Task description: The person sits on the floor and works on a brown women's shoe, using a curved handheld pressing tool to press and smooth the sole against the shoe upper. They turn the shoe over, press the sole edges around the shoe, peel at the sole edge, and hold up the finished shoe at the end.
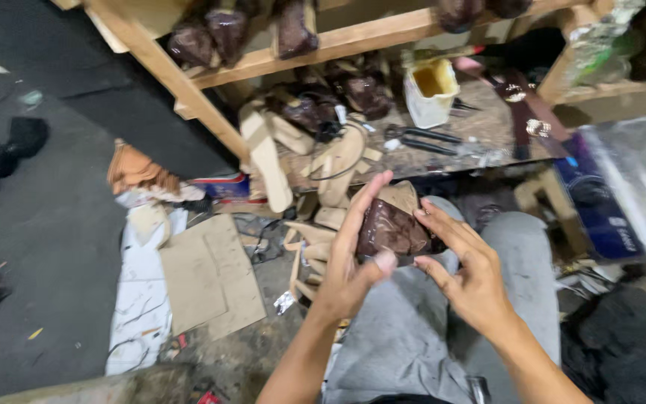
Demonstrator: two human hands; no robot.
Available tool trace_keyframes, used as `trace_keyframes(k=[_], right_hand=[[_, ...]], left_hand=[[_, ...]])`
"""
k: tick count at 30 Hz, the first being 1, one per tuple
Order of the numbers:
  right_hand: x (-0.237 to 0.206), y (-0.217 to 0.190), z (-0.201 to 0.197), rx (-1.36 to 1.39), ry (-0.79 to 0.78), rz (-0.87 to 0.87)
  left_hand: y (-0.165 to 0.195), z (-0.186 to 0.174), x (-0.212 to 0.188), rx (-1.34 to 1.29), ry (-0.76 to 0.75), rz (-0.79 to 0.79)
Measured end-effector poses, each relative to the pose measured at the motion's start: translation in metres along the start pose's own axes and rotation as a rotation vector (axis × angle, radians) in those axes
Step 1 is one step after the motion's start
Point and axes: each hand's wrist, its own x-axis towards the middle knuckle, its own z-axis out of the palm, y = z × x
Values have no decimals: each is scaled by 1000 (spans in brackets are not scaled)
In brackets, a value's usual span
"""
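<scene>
Both my hands hold a glossy dark brown leather shoe upper point(392, 229) mounted on a tan last, just above my lap. My left hand point(354, 258) wraps the left side, fingers stretched up along it and thumb pressing the lower front. My right hand point(463, 271) grips the right side with fingers and thumb. My grey trousers point(413, 337) show below.
A low worktable point(480, 127) ahead carries a white glue pot point(429, 91), black scissors point(422, 139) and brown straps. Wooden shelves point(338, 41) hold more brown uppers. Tan shoe lasts and soles point(323, 168) pile beside the table. Cardboard sheets point(207, 277) lie on the floor.
</scene>
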Motion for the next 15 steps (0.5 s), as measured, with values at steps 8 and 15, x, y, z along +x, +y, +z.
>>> trace_keyframes(k=[8, 15], right_hand=[[5, -10, 39, -236, -3, -35], [8, -9, 44, -312, 3, -52]], left_hand=[[-34, -32, -1, 93, 345, 151], [-63, -40, -4, -12, 390, 141]])
